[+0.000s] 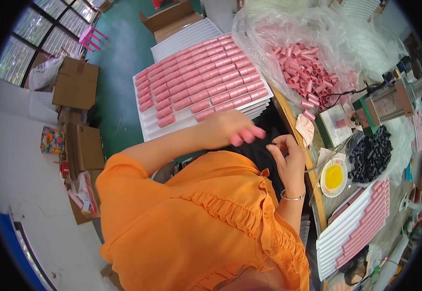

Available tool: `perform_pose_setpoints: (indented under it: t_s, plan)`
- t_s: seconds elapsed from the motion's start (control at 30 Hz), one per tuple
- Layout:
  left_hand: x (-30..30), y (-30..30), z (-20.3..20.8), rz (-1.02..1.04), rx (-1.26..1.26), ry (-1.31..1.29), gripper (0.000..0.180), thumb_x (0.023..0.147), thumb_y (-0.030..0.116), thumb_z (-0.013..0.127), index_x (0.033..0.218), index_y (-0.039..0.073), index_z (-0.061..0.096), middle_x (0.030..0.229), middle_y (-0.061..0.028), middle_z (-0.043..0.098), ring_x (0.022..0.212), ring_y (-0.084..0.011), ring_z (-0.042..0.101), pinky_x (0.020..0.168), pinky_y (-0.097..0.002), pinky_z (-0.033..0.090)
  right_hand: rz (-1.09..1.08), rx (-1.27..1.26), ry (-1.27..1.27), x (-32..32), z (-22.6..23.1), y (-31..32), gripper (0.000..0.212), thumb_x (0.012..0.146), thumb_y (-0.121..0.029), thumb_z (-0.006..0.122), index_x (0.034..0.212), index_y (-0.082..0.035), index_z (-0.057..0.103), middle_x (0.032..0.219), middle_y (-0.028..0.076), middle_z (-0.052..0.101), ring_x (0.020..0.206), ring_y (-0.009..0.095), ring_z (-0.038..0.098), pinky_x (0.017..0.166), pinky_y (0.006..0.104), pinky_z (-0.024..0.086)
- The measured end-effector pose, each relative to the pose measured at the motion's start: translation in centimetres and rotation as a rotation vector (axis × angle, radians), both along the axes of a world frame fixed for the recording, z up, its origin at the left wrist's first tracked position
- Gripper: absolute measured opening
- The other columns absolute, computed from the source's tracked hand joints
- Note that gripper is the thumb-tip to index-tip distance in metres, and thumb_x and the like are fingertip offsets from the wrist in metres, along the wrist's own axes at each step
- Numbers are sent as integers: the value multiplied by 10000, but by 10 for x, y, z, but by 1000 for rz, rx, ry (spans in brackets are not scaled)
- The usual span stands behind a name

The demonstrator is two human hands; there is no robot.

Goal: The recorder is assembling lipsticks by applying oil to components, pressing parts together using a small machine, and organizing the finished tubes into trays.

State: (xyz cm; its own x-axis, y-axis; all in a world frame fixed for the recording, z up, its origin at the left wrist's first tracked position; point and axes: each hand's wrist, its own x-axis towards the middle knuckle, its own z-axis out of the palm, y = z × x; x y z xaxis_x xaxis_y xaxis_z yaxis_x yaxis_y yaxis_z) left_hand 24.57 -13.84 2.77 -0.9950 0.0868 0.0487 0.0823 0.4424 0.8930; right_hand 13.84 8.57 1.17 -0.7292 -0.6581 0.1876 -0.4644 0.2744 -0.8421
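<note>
My left hand is slightly blurred and closed round several short pink tubes, whose ends show past the fingers. It is just in front of a white ridged tray that carries rows of similar pink tubes. To its right, my right hand is by the table's wooden edge, with fingers loosely bent and thumb apart. Nothing shows between those fingers. Dark cloth lies beneath both hands.
On the table at right lie a plastic bag of loose pink tubes, a small machine, black caps, a white dish with yellow contents and another partly filled tray. Cardboard boxes stand at left.
</note>
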Motion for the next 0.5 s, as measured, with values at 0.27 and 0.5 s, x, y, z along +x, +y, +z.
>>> perform_pose_setpoints:
  t_s: [0.27,0.5]
  plan:
    - [171,-125,-59,1142,-576,104,305,784,-48,653,1067,64,631,967,-141,671,898,-269,663,756,-352,522,-517,-130,-64,-113,-42,141,153,953,-155,605,961,-10,652,826,5,626,745,75,565,663,214,440]
    - [183,-130,-89,1162,-753,115,302,796,2,679,1092,39,635,1069,-169,658,963,-330,645,843,-376,508,-778,422,353,-251,-107,247,273,874,-209,671,1091,-44,653,931,150,690,797,284,651,764,357,507]
